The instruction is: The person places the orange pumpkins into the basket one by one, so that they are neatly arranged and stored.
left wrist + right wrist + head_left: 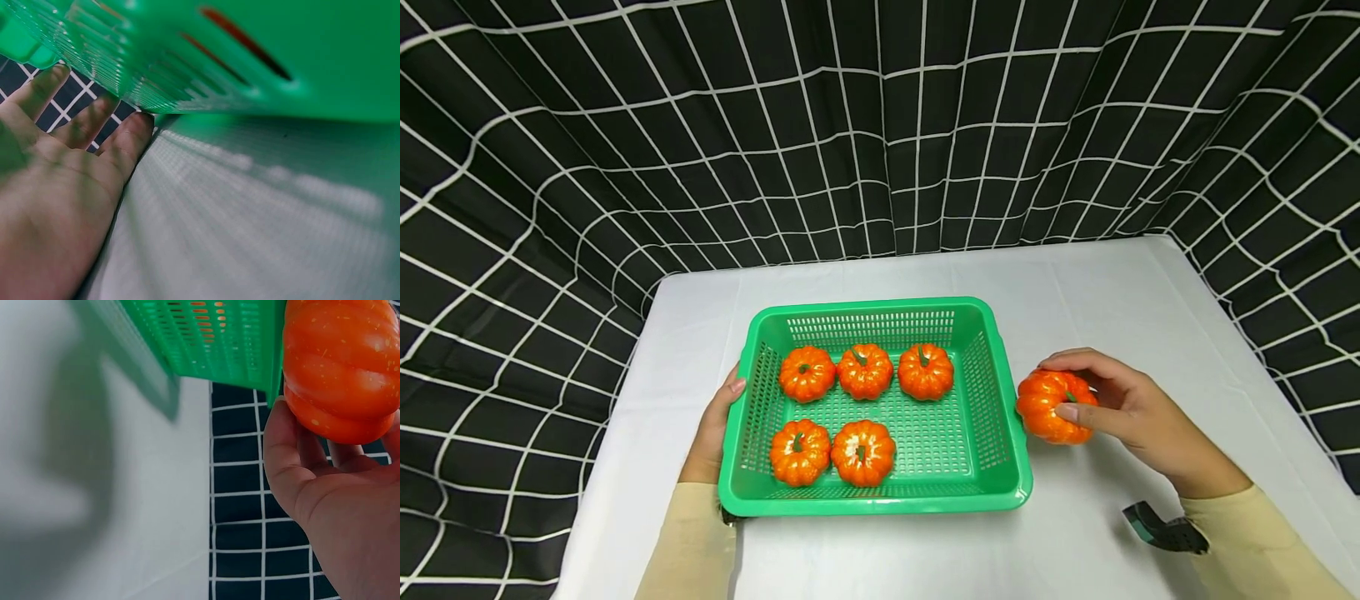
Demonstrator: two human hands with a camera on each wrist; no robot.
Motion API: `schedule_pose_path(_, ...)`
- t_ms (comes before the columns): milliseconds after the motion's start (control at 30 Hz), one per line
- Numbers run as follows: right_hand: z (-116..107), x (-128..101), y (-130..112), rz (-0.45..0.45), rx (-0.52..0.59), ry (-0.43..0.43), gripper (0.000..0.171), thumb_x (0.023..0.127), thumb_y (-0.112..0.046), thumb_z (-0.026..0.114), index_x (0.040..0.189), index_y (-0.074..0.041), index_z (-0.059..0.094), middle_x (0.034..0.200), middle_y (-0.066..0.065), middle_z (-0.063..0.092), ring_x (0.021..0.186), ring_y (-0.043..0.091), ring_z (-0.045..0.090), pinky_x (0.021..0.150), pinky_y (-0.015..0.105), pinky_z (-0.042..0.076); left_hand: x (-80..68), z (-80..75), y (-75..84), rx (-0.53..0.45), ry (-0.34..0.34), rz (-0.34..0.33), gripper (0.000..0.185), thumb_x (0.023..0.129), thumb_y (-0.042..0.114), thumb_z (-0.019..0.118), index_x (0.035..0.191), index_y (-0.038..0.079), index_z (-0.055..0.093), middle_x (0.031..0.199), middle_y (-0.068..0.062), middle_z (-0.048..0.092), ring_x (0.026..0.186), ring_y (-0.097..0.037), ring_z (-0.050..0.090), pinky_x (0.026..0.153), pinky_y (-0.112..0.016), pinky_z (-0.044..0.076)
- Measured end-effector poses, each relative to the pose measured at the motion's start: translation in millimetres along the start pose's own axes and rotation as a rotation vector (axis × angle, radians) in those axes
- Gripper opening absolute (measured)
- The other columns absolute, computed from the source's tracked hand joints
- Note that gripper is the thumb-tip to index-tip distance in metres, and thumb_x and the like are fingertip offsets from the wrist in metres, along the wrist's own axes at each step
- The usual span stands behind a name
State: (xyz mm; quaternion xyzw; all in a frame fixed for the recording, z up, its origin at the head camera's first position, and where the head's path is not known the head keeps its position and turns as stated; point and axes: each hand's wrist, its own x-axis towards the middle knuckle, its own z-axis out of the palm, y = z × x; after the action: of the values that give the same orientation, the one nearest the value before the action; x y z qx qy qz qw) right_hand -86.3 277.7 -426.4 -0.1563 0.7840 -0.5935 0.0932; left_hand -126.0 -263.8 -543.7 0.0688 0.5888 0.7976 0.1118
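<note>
A green slotted basket (872,305) stands on the white table and holds several small orange pumpkins, three in a back row (865,371) and two in front (862,452). My left hand (718,417) rests against the basket's left side with the thumb on the rim. In the left wrist view its fingers (75,125) lie straight along the green wall (250,56). My right hand (1067,385) grips another orange pumpkin (1051,410) just right of the basket, low over the table. In the right wrist view the same pumpkin (340,362) sits in the curled fingers (294,450) beside the basket (212,331).
The white tablecloth (1112,292) extends behind and to the right of the basket. A black curtain with a white grid (880,125) closes in the back and both sides. A dark camera unit (1165,529) is strapped at my right wrist.
</note>
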Motion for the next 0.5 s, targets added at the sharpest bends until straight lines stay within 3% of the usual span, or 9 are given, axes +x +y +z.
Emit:
schedule_pose_path(67, 1.7, 2.1, -0.9, -0.014, 0.011, -0.009, 0.041, 0.103, 0.006, 0.07, 0.142, -0.005, 0.066, 0.142, 0.016, 0.06, 0.123, 0.032, 0.063, 0.091, 0.036, 0.061, -5.0, 8.5, 6.0, 0.022, 0.002, -0.033, 0.077, 0.11, 0.045, 0.044, 0.177, 0.025, 0.015, 0.164, -0.013, 0.038, 0.131, -0.022, 0.057, 0.105, -0.036, 0.052)
schedule_pose_path(167, 3.7, 5.1, -1.8, -0.047, 0.038, -0.031, 0.042, 0.101, 0.01, 0.069, 0.141, -0.003, 0.065, 0.142, 0.019, 0.059, 0.122, 0.033, 0.063, 0.091, 0.036, 0.061, -7.3, 17.4, 12.9, 0.029, 0.037, -0.058, 0.074, 0.111, 0.039, 0.036, 0.178, 0.021, 0.011, 0.167, -0.019, 0.033, 0.132, -0.025, 0.055, 0.106, -0.037, 0.052)
schedule_pose_path(433, 11.3, 12.8, -7.2, -0.106, 0.052, -0.07, 0.047, 0.097, 0.013, 0.072, 0.141, -0.002, 0.066, 0.142, 0.019, 0.059, 0.121, 0.033, 0.064, 0.093, 0.035, 0.06, -7.2, 22.4, 16.0, 0.034, 0.085, -0.073, 0.073, 0.109, 0.032, 0.031, 0.177, 0.016, 0.011, 0.152, -0.006, 0.048, 0.123, -0.021, 0.06, 0.1, -0.034, 0.054)
schedule_pose_path(500, 13.5, 15.2, -8.8, -0.125, 0.064, -0.085, 0.047, 0.096, 0.015, 0.072, 0.14, 0.0, 0.065, 0.143, 0.021, 0.058, 0.122, 0.034, 0.063, 0.093, 0.036, 0.06, -7.1, 21.8, 15.4, 0.029, 0.083, -0.068, 0.073, 0.109, 0.032, 0.032, 0.177, 0.015, 0.011, 0.151, -0.008, 0.049, 0.121, -0.021, 0.06, 0.099, -0.035, 0.055)
